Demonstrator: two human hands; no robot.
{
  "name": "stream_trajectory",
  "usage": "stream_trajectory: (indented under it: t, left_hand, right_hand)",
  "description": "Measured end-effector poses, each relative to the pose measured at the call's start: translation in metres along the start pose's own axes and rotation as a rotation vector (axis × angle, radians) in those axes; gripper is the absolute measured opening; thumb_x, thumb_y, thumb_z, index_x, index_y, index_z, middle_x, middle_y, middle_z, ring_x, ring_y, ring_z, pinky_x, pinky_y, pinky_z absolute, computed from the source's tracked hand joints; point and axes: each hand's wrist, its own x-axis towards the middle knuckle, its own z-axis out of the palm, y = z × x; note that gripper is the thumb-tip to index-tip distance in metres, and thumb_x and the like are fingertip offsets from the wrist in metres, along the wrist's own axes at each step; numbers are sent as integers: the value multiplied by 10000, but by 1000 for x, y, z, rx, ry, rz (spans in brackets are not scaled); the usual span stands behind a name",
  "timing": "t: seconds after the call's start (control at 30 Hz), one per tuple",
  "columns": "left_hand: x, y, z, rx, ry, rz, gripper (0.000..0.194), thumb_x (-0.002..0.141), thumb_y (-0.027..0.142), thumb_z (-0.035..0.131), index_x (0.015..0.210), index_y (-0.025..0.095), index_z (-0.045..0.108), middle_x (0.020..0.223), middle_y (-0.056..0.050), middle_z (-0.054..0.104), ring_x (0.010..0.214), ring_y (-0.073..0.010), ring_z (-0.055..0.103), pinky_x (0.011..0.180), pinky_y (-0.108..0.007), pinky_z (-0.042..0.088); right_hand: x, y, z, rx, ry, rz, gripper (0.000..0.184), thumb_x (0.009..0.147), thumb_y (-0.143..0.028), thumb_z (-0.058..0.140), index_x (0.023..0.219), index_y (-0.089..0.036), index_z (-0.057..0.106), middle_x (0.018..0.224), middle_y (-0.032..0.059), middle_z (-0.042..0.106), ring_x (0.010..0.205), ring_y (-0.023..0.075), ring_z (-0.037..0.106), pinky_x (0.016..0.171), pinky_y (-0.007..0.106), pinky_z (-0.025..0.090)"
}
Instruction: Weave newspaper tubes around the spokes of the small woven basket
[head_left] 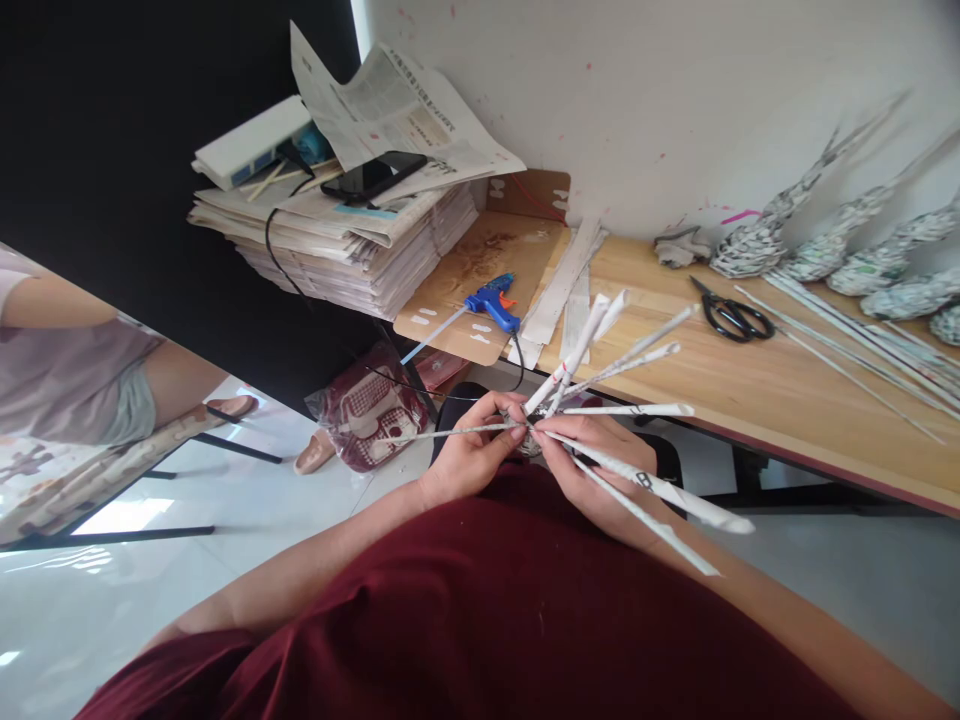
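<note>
Several rolled newspaper tubes (645,485) fan out from a small woven newspaper piece (529,442), held in front of my dark red shirt. My left hand (472,450) is closed, thumb and fingers pinching the tubes near where they meet; one thin tube (450,432) points out to the left across it. From the other side, my right hand (592,455) is closed round the same meeting point, with tubes passing over its fingers. Most of the woven piece is hidden behind both hands.
A blue glue gun (493,302) lies on cardboard (517,235) beside a newspaper stack (360,250) with a phone (375,177). Black scissors (731,312), loose paper tubes (862,335) and several woven newspaper pieces (757,235) are on the wooden table (660,390). A mirror at left reflects a person.
</note>
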Motion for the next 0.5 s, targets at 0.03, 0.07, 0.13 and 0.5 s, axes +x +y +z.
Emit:
stream_trajectory:
  t: [0.03,0.07,0.13,0.5]
  left_hand:
    - [0,1,0,8,-6,-1,241,835,342,774,885,173,610,1194,-78,594,957,-160,612,828,-263,504]
    - [-1,1,0,11,-15,0,224,836,320,773,893,178,610,1225,-77,581,998,-169,612,856,-273,504]
    - [-1,1,1,13,-37,12,215,820,269,788,907,189,608,1262,-70,559,1088,-189,599,926,-298,492]
    - [7,-1,2,-23,117,9,286,801,317,808,833,169,565,982,-25,644,788,-105,577,741,-228,483]
  right_hand:
    - [-1,0,0,10,8,2,182,884,-161,696,1024,-274,720,917,28,801,800,206,751,793,331,617]
    - [-1,0,0,23,16,1,203,879,-151,700,1034,-280,719,947,26,804,815,209,756,804,333,619]
    - [-2,1,1,53,24,-10,249,866,-128,706,1055,-290,714,1008,21,804,842,209,763,820,332,621]
    - [1,1,-2,201,-104,-103,285,892,-124,674,1134,-271,644,971,43,769,880,200,746,834,353,630]
